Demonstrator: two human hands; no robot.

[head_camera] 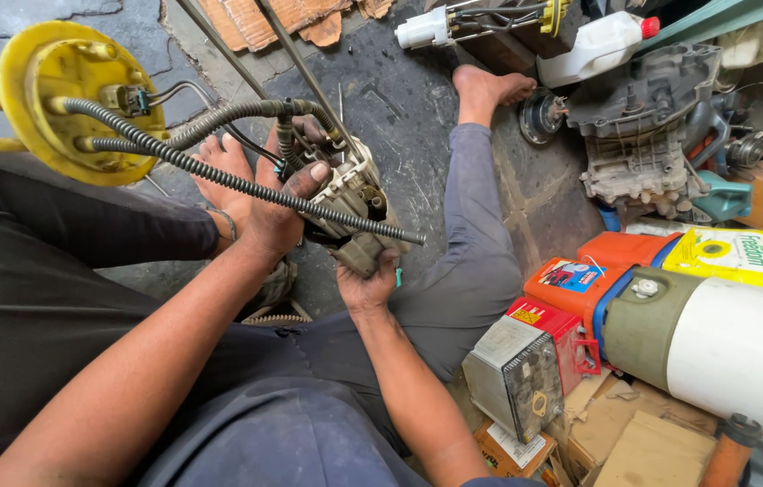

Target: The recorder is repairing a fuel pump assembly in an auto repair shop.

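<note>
The left hand [273, 212] and the right hand [368, 284] both clamp the pump housing [350, 203] at centre. Corrugated hoses [219, 171] run to the yellow flange [66, 99] at ten o'clock. Boxes [571, 298] crowd four o'clock; the housing's underside is hidden.

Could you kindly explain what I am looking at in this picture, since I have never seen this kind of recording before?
It is one view from a camera worn on a person's head, looking down at their own lap and bare hands as they sit on a stone floor. The left hand and right hand both grip a grimy pump assembly. Corrugated hoses run from it to a yellow round flange. To the right lie an engine part, oil containers and cardboard.
</note>
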